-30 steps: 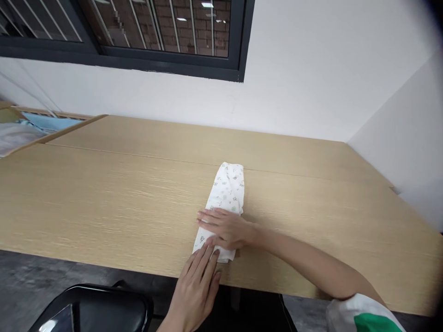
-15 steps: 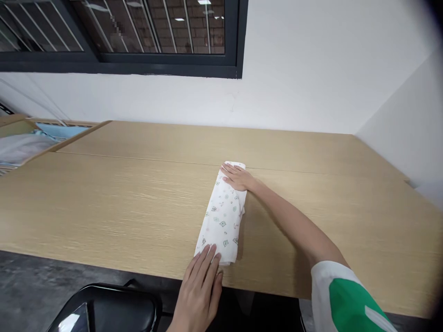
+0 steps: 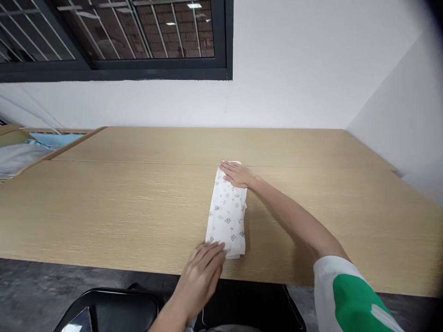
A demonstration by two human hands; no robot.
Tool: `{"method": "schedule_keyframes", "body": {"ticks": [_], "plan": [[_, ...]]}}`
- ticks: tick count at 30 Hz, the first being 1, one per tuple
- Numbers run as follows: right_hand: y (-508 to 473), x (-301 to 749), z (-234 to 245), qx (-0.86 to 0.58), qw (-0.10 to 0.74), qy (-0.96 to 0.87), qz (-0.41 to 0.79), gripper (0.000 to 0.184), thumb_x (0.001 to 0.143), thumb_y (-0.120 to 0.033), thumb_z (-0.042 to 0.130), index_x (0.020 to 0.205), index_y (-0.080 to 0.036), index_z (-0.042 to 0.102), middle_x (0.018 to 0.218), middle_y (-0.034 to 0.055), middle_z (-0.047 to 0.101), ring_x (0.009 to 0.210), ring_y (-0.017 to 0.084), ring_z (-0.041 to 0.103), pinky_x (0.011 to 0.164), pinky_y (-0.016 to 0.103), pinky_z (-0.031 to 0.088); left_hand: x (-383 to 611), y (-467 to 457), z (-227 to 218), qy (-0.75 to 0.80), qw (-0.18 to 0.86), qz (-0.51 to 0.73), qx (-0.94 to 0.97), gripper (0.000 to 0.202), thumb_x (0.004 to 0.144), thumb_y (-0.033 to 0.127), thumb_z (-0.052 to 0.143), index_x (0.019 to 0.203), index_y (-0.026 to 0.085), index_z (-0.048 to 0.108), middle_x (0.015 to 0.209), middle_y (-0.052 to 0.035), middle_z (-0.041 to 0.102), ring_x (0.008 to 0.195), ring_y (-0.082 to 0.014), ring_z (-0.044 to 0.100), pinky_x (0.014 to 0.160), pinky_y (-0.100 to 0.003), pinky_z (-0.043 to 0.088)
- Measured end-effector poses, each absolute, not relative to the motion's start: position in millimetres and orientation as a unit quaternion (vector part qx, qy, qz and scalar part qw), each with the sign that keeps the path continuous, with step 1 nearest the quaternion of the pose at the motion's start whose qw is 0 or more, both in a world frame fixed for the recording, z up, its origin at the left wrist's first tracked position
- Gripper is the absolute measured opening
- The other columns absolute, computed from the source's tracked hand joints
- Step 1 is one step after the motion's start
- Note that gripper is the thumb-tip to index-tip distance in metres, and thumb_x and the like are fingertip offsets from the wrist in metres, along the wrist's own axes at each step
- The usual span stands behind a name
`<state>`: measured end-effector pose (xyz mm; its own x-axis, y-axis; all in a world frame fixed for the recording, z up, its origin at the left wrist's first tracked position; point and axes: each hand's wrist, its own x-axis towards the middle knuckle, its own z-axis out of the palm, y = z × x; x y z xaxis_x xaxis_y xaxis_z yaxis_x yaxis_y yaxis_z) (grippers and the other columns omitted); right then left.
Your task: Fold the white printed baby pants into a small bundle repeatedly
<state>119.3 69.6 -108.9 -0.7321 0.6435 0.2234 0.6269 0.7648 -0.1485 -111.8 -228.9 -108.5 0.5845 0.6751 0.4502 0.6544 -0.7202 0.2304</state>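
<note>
Right hand [image 3: 238,175], open and flat, lies across the far end of the folded patterned cloth [image 3: 226,212] on the table [image 3: 138,198], apparently steadying it; left hand [image 3: 201,269], loosely curved, touches the near-left corner, grip unclear.

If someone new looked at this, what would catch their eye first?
Probably the white folded cloth with small printed figures, lying mid-picture on the pale wooden table, with the right hand on its far end and the left hand at its near end. Next, the white sleeve with a green patch at lower right.
</note>
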Motion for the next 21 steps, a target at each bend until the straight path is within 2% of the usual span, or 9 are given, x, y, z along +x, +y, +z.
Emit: {"method": "schedule_keyframes", "body": {"ticks": [2,4,7,9,11,13,16,18,21], "plan": [[43.8,119.3,-97.2,-0.35,0.175,-0.92,-0.003,0.054,0.107,-0.035,0.034,0.153,-0.009,0.042,0.164,0.0186,0.035,0.153,0.032,0.029,0.124,0.052,0.024,-119.4,-218.7,-99.7,0.363,0.052,0.263,0.893,0.03,0.1,0.016,0.056,0.129,0.02,0.063,0.123,-0.0082,0.073,0.11,-0.0223,0.069,0.101,-0.044,0.055],[5.7,120.6,-85.3,-0.355,0.214,-0.91,-0.005,0.047,0.107,-0.033,0.035,0.144,-0.009,0.051,0.154,0.0215,0.047,0.143,0.034,0.042,0.116,0.053,0.035,-128.7,-211.0,-94.3,0.355,0.082,0.258,0.895,0.031,0.1,0.021,0.06,0.13,0.02,0.063,0.122,-0.0087,0.072,0.108,-0.0222,0.069,0.097,-0.042,0.056],[-65.3,129.4,-73.1,-0.342,0.212,-0.913,0.066,0.041,0.107,-0.043,0.041,0.123,-0.011,0.063,0.116,0.0175,0.067,0.106,0.029,0.063,0.094,0.048,0.051,-139.2,-205.0,-91.6,0.356,0.126,0.236,0.895,0.03,0.1,0.022,0.06,0.13,0.022,0.063,0.122,-0.0071,0.071,0.112,-0.022,0.066,0.095,-0.04,0.056],[-111.3,139.2,-71.2,-0.327,0.192,-0.918,0.117,0.045,0.102,-0.054,0.053,0.116,-0.013,0.064,0.105,0.0138,0.067,0.094,0.027,0.064,0.086,0.046,0.054,-141.4,-202.8,-90.8,0.36,0.156,0.227,0.892,0.027,0.102,0.02,0.057,0.127,0.022,0.064,0.121,-0.006,0.071,0.114,-0.0213,0.064,0.097,-0.039,0.054],[-148.5,148.9,-74.8,-0.32,0.167,-0.921,0.143,0.048,0.095,-0.058,0.064,0.116,-0.015,0.063,0.107,0.0129,0.065,0.096,0.028,0.063,0.086,0.046,0.055,-140.8,-200.4,-89.5,0.361,0.18,0.221,0.888,0.025,0.103,0.019,0.054,0.124,0.023,0.065,0.12,-0.0053,0.071,0.114,-0.0206,0.063,0.097,-0.038,0.053],[-173.7,155.1,-82.2,-0.317,0.154,-0.924,0.147,0.038,0.097,-0.048,0.066,0.116,-0.016,0.062,0.111,0.0132,0.064,0.1,0.028,0.063,0.088,0.045,0.055,-139.1,-198.1,-87.6,0.368,0.188,0.22,0.884,0.024,0.103,0.019,0.053,0.124,0.023,0.065,0.121,-0.0051,0.071,0.113,-0.0208,0.063,0.096,-0.039,0.052],[-191.9,155.0,-92.9,-0.318,0.191,-0.92,0.126,0.015,0.104,-0.025,0.055,0.113,-0.016,0.062,0.108,0.012,0.065,0.1,0.025,0.064,0.089,0.042,0.055,-137.2,-196.5,-84.2,0.396,0.18,0.221,0.873,0.022,0.104,0.021,0.053,0.122,0.024,0.065,0.123,-0.0052,0.07,0.112,-0.0219,0.063,0.094,-0.041,0.052],[-196.3,150.0,-95.2,-0.318,0.239,-0.91,0.115,0.013,0.104,-0.017,0.05,0.109,-0.016,0.063,0.102,0.0106,0.066,0.097,0.024,0.064,0.088,0.04,0.055,-137.2,-197.5,-82.2,0.404,0.191,0.231,0.864,0.02,0.104,0.021,0.051,0.12,0.024,0.064,0.124,-0.0053,0.07,0.112,-0.0213,0.063,0.095,-0.041,0.052],[-198.9,141.6,-92.3,-0.32,0.293,-0.894,0.114,0.014,0.104,-0.014,0.05,0.108,-0.016,0.063,0.103,0.011,0.066,0.095,0.022,0.064,0.086,0.038,0.055,-140.6,-202.1,-80.8,0.403,0.226,0.264,0.847,0.023,0.105,0.018,0.047,0.123,0.024,0.061,0.129,-0.0054,0.068,0.118,-0.0188,0.063,0.1,-0.039,0.054]]}}
